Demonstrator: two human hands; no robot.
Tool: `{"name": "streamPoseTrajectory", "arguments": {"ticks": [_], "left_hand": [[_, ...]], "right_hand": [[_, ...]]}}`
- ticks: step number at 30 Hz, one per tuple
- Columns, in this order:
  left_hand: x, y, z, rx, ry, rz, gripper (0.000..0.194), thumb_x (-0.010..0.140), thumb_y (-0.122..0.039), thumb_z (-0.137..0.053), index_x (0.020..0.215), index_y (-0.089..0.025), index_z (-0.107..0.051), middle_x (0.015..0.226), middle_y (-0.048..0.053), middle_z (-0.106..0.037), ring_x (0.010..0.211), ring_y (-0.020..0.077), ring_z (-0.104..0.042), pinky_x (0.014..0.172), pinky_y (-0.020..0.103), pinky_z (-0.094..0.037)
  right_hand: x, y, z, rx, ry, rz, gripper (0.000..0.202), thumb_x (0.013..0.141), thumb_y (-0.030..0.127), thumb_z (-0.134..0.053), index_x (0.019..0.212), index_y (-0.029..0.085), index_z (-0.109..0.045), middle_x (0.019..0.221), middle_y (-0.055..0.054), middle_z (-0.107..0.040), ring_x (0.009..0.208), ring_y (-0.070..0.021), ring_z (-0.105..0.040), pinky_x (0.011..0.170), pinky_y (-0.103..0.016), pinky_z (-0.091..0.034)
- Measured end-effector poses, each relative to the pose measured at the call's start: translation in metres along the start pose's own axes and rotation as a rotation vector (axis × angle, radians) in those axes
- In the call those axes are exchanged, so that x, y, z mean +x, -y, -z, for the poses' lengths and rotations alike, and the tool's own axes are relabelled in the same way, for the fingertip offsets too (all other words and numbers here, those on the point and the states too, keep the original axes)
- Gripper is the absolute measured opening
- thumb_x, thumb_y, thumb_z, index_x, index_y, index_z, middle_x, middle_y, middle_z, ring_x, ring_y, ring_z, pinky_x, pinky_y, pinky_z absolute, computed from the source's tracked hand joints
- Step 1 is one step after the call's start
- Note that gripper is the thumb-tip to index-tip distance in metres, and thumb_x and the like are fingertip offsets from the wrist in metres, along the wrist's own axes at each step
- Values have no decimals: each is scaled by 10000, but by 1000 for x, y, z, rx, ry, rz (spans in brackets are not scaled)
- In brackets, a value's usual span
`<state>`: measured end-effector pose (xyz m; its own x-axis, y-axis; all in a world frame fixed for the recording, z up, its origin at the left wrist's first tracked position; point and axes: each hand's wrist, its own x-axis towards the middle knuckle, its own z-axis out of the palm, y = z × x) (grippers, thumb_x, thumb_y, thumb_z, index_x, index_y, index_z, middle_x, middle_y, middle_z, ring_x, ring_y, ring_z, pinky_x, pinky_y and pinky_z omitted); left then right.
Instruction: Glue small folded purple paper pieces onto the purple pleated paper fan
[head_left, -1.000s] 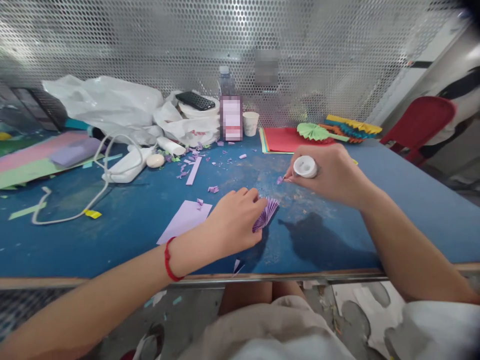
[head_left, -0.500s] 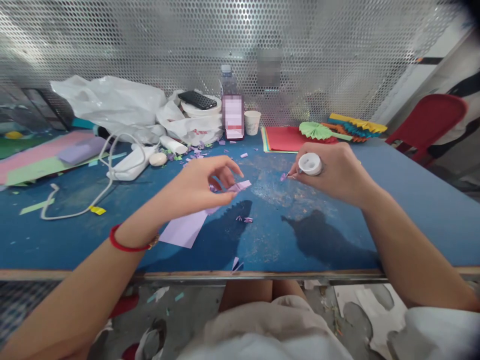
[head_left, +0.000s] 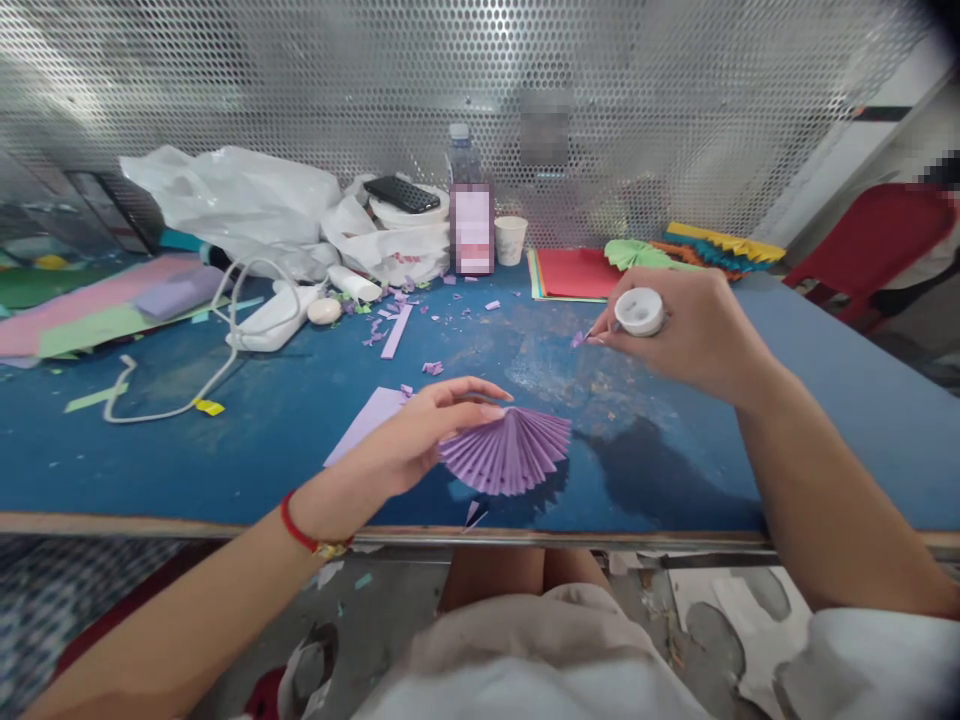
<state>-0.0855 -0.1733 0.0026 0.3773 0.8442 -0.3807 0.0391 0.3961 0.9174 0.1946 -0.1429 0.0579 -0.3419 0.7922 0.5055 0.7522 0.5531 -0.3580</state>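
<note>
Fan (head_left: 510, 455), purple and pleated, in the left hand (head_left: 420, 430), pinched near its gathered top, thumb and fingers drawn narrow. Spread toward the near edge of the table (head_left: 300, 475), with shadow beneath; no telling whether touching the blue surface. Closed around a small white pot (head_left: 639, 311): the right hand (head_left: 694, 330), with a tiny purple scrap (head_left: 577, 340) at the pinched fingertips, too small to make out fully. Apart from the fan, farther back and to the right.

Just left of the fan, a purple sheet (head_left: 364, 425), partly behind the left hand. Beyond, a purple strip (head_left: 396, 332) and loose bits (head_left: 433, 368). Farther left, a white cable (head_left: 157, 415) beside a white box (head_left: 274, 318), a round beige piece (head_left: 324, 311) and layered coloured paper (head_left: 97, 310).

Along the back, white bags (head_left: 240, 195), a black phone (head_left: 401, 194) on top of a white tub (head_left: 411, 212), a bottle (head_left: 461, 155) behind a blurred lit screen (head_left: 472, 228), and a paper cup (head_left: 511, 240). Behind the right hand, red paper (head_left: 574, 275) and a green fan (head_left: 637, 255); beside them, yellow folds (head_left: 724, 240). At far right, a red chair (head_left: 877, 240)
</note>
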Motion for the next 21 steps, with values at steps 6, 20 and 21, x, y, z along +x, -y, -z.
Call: {"name": "streamPoseTrajectory", "arguments": {"ticks": [6,20,21], "left_hand": [[8,3,-20,529,137,-265,323,810,-389,-764,1047,-188,-677,941,36,-697,778,148,-661,698,275,-515],[-71,46,4,1048,-79,-563,100,930,-245,-615,981,-224,-698,932,28,-703,844,160,-653,740,262,-506],[-73,49,5,1002,-62,-550,116,949,-233,-586,942,-226,-701,902,23,-709,807,148,-654,717,249,-501]], "right_hand": [[-4,-3,13,88,-104,3,176,780,273,-780,742,236,-613,800,-25,-744,762,-222,-687,691,-347,-465],[-24,-36,31,-2,-102,-96,165,737,343,-769,714,250,-634,775,-28,-777,753,-255,-710,730,-391,-491],[-24,-36,30,3,-100,-90,166,744,344,-766,711,250,-632,772,-23,-776,757,-255,-711,739,-394,-496]]}}
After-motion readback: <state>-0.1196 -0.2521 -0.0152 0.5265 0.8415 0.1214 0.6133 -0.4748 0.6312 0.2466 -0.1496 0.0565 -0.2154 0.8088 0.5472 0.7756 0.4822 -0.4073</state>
